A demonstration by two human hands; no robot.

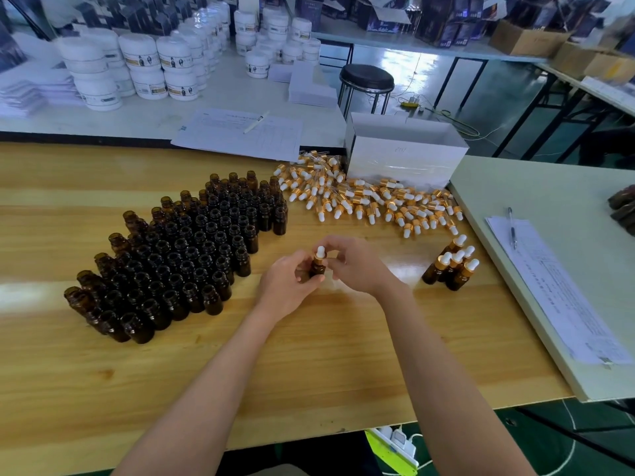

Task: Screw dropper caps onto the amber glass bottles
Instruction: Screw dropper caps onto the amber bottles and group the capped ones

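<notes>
Right now your left hand [288, 281] is wrapped around a small amber glass bottle [316, 267], held upright just above the middle of the light wooden bench [309, 355]. Your right hand [355, 266] pinches the white-bulbed, gold-collared dropper cap [320, 253] sitting on its neck. Left of your hands stands a crowd of open amber bottles [178, 249]; loose dropper caps [371, 197] lie far right, and a few capped bottles [452, 266] stand to the right.

Open bottles [178, 255] are massed on the table's [309, 355] left. Loose caps [371, 201] are heaped behind and right, before a box [405, 156]. Capped bottles [450, 266] are grouped at the right edge.
</notes>
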